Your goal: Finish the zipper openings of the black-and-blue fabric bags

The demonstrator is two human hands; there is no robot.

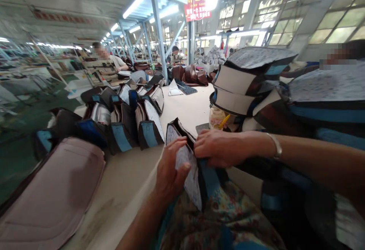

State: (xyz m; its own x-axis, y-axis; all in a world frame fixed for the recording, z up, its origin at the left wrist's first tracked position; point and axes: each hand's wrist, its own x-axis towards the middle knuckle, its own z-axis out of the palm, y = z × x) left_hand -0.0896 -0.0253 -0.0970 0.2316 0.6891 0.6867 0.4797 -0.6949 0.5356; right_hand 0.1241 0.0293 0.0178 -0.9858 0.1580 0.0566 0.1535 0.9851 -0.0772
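Note:
An unfinished bag (188, 162) stands tilted before me, its pale mottled side facing left and a blue strip on its dark end. My left hand (172, 166) lies against the pale side, fingers stretched toward the top edge and thumb apart. Curled over the bag's upper rim on the other side, my right hand (219, 147) grips it; its fingertips are partly hidden inside the opening. A bracelet (275, 145) circles my right wrist. Beneath the bag is a flowered cloth (228, 212) over my lap.
Several similar bags (122, 128) stand in rows on the left of the pale table (122, 181). A pinkish bag (57, 189) lies nearer. Stacked bags (236, 78) rise on the right, beside a jar (216, 117) with a yellow-handled tool (225, 120). Other people sit farther back.

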